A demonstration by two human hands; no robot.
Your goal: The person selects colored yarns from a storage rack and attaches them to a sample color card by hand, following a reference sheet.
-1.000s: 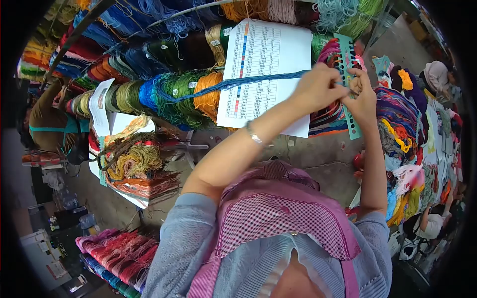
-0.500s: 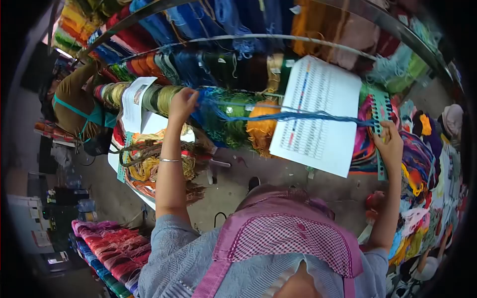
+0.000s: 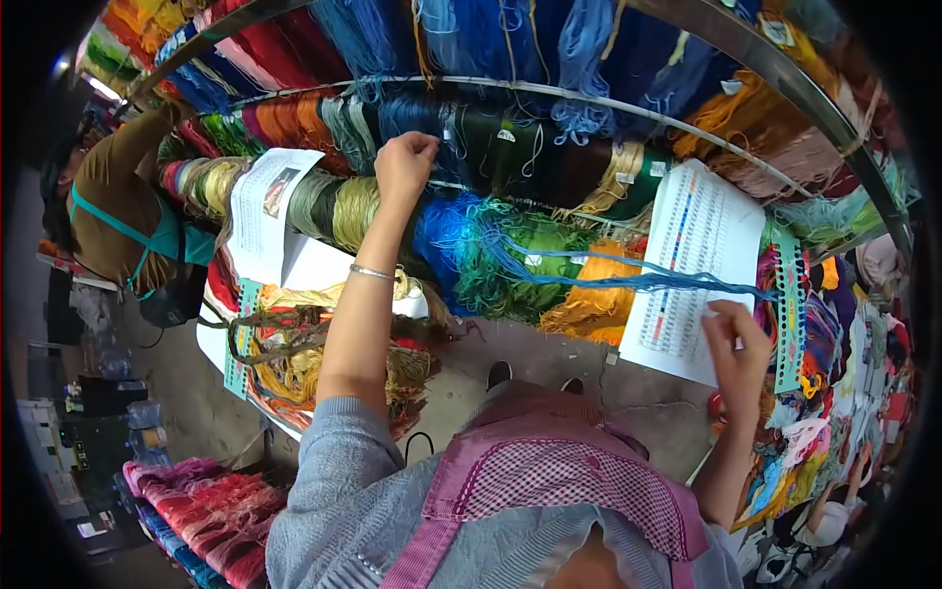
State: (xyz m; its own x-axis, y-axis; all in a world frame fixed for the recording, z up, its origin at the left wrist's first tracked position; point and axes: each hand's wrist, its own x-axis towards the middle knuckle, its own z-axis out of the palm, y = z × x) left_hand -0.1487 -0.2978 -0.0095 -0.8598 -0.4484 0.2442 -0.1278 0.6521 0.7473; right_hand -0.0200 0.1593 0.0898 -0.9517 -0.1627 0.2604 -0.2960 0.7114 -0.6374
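At the bottom of the view, nearest the camera, sit a grey sweater and a pink checked apron, with both arms reaching up from them. The right hand [image 3: 738,339] rests against the lower corner of a printed colour chart [image 3: 692,265], its fingers curled at the sheet's edge beside a teal thread card [image 3: 788,304] punched with holes; whether they pinch the yarn there cannot be told. A blue yarn strand [image 3: 628,283] runs from that card leftward across the chart to a blue skein [image 3: 446,240] hanging among green and orange skeins. The left hand [image 3: 404,165], wearing a bracelet at the wrist, is raised higher, its fingers closed into the dark blue and green skeins on a metal rail [image 3: 589,98]. To the left, a second printed sheet [image 3: 263,211] hangs over yellow-green skeins, with a loose heap of brown and yellow yarn [image 3: 294,344] below it. Farther left stands another person in a brown top [image 3: 108,211] with a teal strap, one arm lifted to the rack. Red and pink skeins [image 3: 206,506] lie at lower left.
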